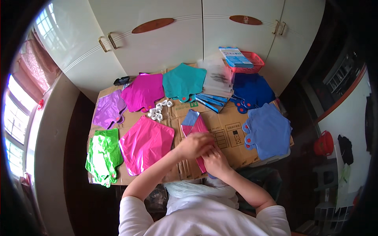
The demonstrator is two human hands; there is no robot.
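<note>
A folded foil balloon (189, 122), pink with a blue-violet part at its far end, lies lengthwise before me on the cardboard. My left hand (195, 145) is closed over its middle with the fingers curled. Just nearer to me and to the right, my right hand (217, 162) grips the same strip, and the two hands touch. My fingertips are partly hidden. To the left of the hands lies a flat pink foil balloon (146, 144); to the right is a flat periwinkle-blue one (269, 131) with red dots along its scalloped edge.
Around the cardboard (179, 159) lie green (104, 155), lilac (108, 110), magenta (143, 91), teal (184, 82) and dark blue (254, 90) foil balloons. White rings (156, 113), slim blue packets (210, 103), clear bags (215, 74) and a red basket (256, 61) are farther back, before white cabinets (157, 43).
</note>
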